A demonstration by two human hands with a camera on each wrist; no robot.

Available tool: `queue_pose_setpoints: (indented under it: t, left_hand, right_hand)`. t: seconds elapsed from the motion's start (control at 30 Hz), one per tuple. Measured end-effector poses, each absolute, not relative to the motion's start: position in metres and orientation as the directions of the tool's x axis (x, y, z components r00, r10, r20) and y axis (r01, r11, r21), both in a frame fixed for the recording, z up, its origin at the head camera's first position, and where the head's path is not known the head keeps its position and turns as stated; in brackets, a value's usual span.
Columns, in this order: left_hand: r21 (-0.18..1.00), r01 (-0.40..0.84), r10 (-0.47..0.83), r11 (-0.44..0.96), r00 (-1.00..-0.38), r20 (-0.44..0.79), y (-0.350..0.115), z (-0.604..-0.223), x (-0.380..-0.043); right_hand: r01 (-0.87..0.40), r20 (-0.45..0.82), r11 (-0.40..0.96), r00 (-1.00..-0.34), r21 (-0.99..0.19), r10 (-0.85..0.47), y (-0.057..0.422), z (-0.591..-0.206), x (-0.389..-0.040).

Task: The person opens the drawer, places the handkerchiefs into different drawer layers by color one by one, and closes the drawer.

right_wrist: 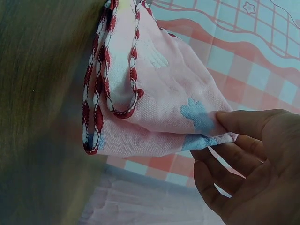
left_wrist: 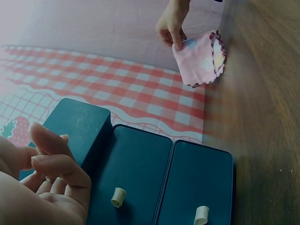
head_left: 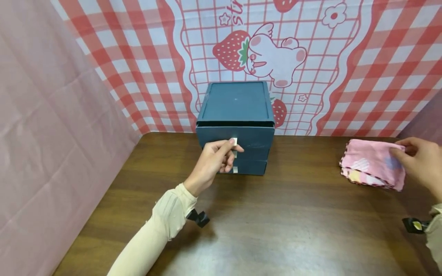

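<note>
A dark blue three-drawer box [head_left: 236,101] stands at the back of the table, its top drawer [head_left: 253,135] pulled partly out. My left hand [head_left: 215,161] pinches the small whitish handle [head_left: 235,141] of that drawer between thumb and finger. In the left wrist view my left hand [left_wrist: 51,173] hides this handle, while the lower two drawers [left_wrist: 140,161] sit flush. Off to the right, my right hand [head_left: 419,161] grips one edge of a folded pink towel [head_left: 373,161]. The right wrist view shows thumb and fingers pinching the towel's corner [right_wrist: 201,117], with its dark red-and-white stitched edge.
A brown wooden table [head_left: 276,218] lies under both hands. Behind the box hangs a red-and-white checked cloth [head_left: 152,57] with strawberry drawings. A plain pink curtain [head_left: 51,134] hangs along the left side.
</note>
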State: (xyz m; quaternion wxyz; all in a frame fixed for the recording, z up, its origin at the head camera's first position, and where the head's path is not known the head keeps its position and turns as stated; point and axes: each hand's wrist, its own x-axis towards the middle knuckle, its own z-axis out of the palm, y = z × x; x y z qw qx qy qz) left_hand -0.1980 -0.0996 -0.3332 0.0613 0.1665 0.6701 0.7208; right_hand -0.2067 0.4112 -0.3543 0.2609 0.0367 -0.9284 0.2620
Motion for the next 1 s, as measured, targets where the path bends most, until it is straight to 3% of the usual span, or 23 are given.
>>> queue_pose_setpoints:
  t: [1.0]
  left_hand:
    - [0.983, 0.173, 0.317, -0.055, -0.931, 0.181, -0.104, -0.337, -0.174]
  right_hand:
    - [-0.218, 0.52, 0.845, -0.85, -0.488, 0.081, 0.399, -0.347, -0.201]
